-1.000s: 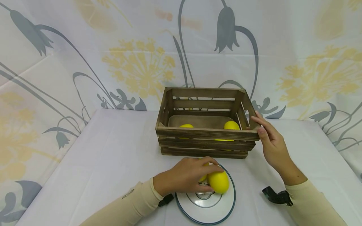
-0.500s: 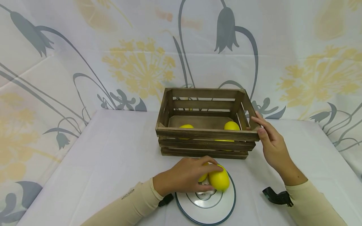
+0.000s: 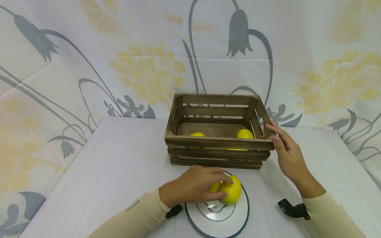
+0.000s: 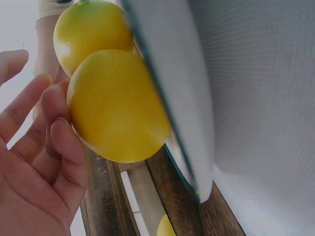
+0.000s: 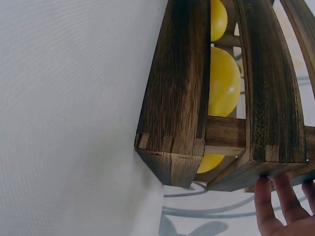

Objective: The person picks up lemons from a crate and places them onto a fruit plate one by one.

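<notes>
Two yellow lemons lie side by side on a white plate point(image 3: 235, 224) with a blue rim. My left hand point(image 3: 196, 185) is over the plate from the left, its thumb and a finger at the near side of the front lemon point(image 3: 233, 190). In the left wrist view its loosely bent fingers lie beside that lemon point(image 4: 118, 105), not wrapped round it; the second lemon point(image 4: 93, 37) is behind. Over the right end of a brown slatted wooden crate point(image 3: 218, 143), my right hand point(image 3: 290, 157) holds the side, with the thumb at the top corner. The right wrist view shows fingertips against a slat.
Several lemons lie inside the crate, among them one at the right point(image 3: 245, 133) and one at the left point(image 3: 197, 134). A white cloth point(image 3: 128, 158) covers the table. Behind the crate hangs a floral-printed curtain point(image 3: 148, 76).
The front lemon has shifted slightly to the right, and my left hand's fingers now cover less of it. My right hand and the crate stay in place.
</notes>
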{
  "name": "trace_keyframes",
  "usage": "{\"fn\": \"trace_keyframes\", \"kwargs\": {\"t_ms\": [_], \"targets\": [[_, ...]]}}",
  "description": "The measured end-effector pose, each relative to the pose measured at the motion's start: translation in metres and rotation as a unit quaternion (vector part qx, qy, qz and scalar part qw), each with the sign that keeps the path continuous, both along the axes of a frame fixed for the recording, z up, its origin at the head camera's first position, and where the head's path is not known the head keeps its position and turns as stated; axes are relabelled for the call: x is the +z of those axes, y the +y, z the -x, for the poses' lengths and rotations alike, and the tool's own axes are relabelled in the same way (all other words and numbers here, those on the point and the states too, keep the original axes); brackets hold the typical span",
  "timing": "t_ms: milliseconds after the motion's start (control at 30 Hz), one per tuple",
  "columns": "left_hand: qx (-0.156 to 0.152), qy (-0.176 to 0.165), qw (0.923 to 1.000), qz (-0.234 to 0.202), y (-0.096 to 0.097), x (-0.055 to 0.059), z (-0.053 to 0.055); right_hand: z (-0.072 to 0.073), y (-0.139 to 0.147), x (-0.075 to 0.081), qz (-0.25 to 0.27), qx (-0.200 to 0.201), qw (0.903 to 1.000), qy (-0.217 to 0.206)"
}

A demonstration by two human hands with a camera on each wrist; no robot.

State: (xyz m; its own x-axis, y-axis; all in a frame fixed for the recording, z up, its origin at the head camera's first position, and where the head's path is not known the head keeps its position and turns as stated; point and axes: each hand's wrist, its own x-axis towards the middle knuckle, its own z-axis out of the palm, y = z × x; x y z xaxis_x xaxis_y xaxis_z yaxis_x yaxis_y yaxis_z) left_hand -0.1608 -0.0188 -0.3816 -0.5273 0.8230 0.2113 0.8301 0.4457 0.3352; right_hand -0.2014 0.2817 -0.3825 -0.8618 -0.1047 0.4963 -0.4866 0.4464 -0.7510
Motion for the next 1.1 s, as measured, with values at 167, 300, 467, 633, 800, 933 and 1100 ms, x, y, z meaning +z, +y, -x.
{"fn": "trace_keyframes", "kwargs": {"t_ms": [167, 300, 467, 633, 800, 933, 1100], "targets": [[-0.005, -0.007, 0.9997, -0.022, -0.002, 0.004, 0.001, -0.001, 0.000, 0.000, 0.000, 0.007, 1.0000, -0.002], [-0.004, 0.005, 0.9990, -0.044, -0.004, 0.009, 0.002, -0.001, 0.000, 0.001, 0.002, 0.007, 1.0000, -0.001], [-0.003, 0.012, 0.9959, -0.089, -0.008, 0.015, 0.003, -0.001, 0.000, 0.002, -0.002, -0.002, 1.0000, -0.002], [-0.007, -0.009, 0.9882, -0.153, -0.010, 0.022, 0.003, -0.001, 0.001, 0.002, -0.002, 0.004, 1.0000, -0.002], [-0.003, -0.009, 0.9843, -0.176, -0.010, 0.030, 0.005, 0.001, 0.002, 0.003, 0.000, -0.002, 1.0000, 0.003], [-0.001, 0.007, 0.9829, -0.184, -0.016, 0.035, 0.005, 0.001, 0.003, -0.002, 0.003, 0.007, 1.0000, -0.004], [0.000, 0.007, 0.9757, -0.219, -0.026, 0.052, 0.011, 0.002, 0.003, -0.004, 0.006, 0.014, 0.9999, 0.003]]}}
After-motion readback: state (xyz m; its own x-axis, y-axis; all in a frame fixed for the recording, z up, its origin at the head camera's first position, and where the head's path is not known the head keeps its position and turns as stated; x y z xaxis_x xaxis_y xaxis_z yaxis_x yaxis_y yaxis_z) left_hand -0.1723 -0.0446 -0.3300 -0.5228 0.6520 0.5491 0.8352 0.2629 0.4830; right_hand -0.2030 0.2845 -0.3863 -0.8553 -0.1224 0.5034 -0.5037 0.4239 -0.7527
